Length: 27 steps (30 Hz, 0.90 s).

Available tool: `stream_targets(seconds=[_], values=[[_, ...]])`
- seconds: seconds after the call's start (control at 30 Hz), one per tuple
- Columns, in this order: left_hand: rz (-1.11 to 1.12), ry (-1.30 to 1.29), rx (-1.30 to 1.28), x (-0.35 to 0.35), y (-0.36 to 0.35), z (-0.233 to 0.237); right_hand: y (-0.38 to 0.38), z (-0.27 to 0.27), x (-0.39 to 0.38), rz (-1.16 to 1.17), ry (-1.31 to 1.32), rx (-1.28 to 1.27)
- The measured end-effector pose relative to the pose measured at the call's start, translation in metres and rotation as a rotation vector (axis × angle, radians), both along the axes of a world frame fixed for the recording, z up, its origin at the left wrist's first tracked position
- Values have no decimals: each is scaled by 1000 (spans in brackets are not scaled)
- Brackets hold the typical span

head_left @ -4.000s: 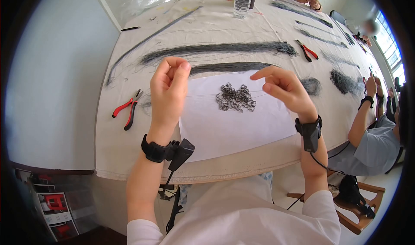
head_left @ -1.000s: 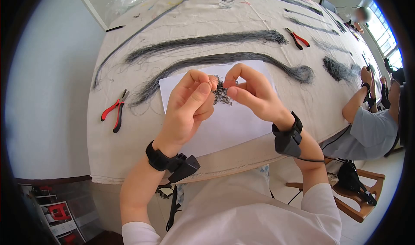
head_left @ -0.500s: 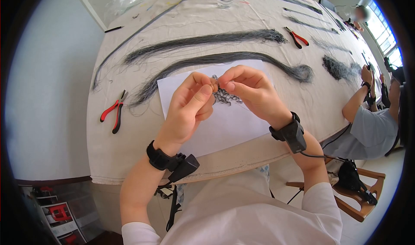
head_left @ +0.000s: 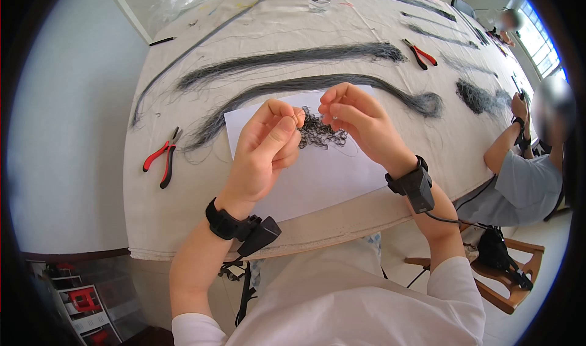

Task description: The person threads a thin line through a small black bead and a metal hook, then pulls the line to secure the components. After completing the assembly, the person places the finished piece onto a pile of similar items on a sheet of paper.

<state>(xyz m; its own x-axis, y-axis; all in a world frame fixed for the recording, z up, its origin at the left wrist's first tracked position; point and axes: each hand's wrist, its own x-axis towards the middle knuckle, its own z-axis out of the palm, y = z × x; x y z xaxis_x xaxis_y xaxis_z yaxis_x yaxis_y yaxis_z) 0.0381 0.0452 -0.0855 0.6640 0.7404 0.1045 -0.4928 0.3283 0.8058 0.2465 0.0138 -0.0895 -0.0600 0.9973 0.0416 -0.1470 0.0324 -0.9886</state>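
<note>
Our left hand (head_left: pixel 265 147) and right hand (head_left: pixel 357 123) have their fingers pinched tight, tips nearly meeting; what they hold is too small to tell. They hover just above the rings (head_left: pixel 321 136) heaped on paper (head_left: pixel 323 178) on the counter (head_left: pixel 183 193).

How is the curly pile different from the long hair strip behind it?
The curly pile is small and bunched; the long hair strip is smooth and stretched out. The pile lies on the white paper, the strip on the cloth. Both are dark.
</note>
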Motion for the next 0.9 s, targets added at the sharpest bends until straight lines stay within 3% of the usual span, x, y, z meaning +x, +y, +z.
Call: stream_targets(seconds=[0.07, 0.13, 0.17, 0.43, 0.9], values=[[1, -22, 7, -1, 1, 0, 0, -5, 2, 45, -42, -22], [-11, -45, 14, 0, 1, 0, -4, -5, -4, 84, -318, 36], [-22, -44, 18, -1, 1, 0, -5, -5, -8, 76, -317, 34], [-92, -54, 42, 0, 0, -4, -7, -3, -18, 139, 51, 272], [-83, 115, 54, 3, -7, 2, -9, -5, -14, 213, 160, 185]])
